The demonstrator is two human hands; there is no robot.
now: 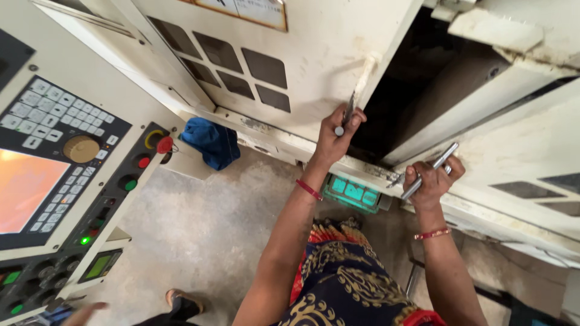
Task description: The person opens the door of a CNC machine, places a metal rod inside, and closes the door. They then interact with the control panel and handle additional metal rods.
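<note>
Two hands (386,154), two metal rods (430,171).

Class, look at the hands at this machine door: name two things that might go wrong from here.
The left hand grips the door handle while also clutching a metal rod; the rod might slip out and drop. The right hand holds several loose metal rods beside the dark opening; one might slide free or the fingers get pinched at the door edge.

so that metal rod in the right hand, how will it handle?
The metal rod looks straight and solid: probably stiff, heavy for its size. Its polished, round surface may be slippery and would likely roll if set down. The right hand wraps it fully.
</note>
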